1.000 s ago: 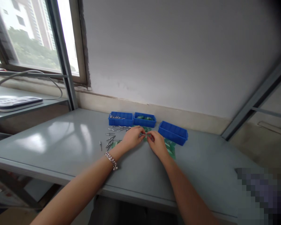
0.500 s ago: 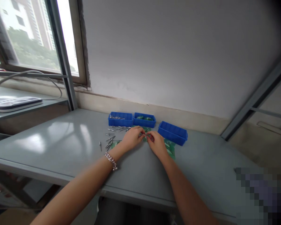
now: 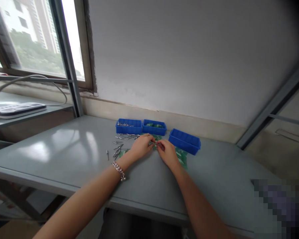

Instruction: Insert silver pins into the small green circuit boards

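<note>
My left hand point(image 3: 142, 146) and my right hand point(image 3: 166, 151) meet over the table, fingers pinched. Between their fingertips they hold a slim silver metal pin point(image 3: 154, 143); its ends are hidden by the fingers. Several similar metal pins point(image 3: 117, 151), thin with a thicker part, lie loose to the left of my left hand. Green plastic bags point(image 3: 181, 156) lie beside my right hand, partly covered by it. Another green bag point(image 3: 157, 136) is just behind the fingertips.
Along the back stand a blue bin point(image 3: 128, 129) with small metal parts, a blue bin point(image 3: 154, 130) with green bags, and a third blue bin point(image 3: 184, 142) at the right. A white device point(image 3: 17, 109) with a cable rests on the left shelf. The grey table point(image 3: 52, 159) has metal posts behind.
The whole view has shifted very slightly. Both hands keep their pinch on the metal pin; nothing else has visibly moved.
</note>
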Demonstrator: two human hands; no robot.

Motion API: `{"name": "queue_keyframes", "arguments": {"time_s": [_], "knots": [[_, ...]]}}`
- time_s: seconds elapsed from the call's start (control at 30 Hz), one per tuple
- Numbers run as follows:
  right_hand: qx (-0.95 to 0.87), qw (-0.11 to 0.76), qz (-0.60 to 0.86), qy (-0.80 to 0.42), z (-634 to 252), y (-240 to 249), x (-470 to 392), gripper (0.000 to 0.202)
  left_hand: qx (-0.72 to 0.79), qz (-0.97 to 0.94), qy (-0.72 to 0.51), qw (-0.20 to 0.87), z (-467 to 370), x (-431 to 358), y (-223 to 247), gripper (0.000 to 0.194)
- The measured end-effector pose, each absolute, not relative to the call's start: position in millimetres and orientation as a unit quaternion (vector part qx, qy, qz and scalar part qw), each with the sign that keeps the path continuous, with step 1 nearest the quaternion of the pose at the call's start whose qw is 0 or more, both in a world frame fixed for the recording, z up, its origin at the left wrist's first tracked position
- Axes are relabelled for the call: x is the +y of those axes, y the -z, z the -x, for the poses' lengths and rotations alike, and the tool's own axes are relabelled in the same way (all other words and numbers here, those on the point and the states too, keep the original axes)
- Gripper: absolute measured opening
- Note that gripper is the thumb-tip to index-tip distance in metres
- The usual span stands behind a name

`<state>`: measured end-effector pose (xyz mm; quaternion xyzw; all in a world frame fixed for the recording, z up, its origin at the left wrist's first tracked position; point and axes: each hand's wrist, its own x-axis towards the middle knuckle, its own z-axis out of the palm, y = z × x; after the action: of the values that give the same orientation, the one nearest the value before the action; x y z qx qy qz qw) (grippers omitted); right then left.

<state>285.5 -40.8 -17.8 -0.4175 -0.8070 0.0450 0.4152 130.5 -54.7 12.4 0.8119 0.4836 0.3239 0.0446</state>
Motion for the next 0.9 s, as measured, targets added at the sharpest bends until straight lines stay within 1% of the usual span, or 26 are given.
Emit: {"name": "queue_keyframes", "arguments": {"time_s": [0.47,0.9], "knots": [[-0.807,0.417,0.416,-0.043,-285.7,18.5,-39.8,0.013,0.484,-0.809,-0.331,0.041,-129.3,-51.8,-8.7,0.011],[-0.806,0.42,0.414,-0.049,-285.8,21.1,-37.0,0.015,0.492,-0.806,-0.326,0.047,-131.0,-54.8,-12.4,0.01]]}}
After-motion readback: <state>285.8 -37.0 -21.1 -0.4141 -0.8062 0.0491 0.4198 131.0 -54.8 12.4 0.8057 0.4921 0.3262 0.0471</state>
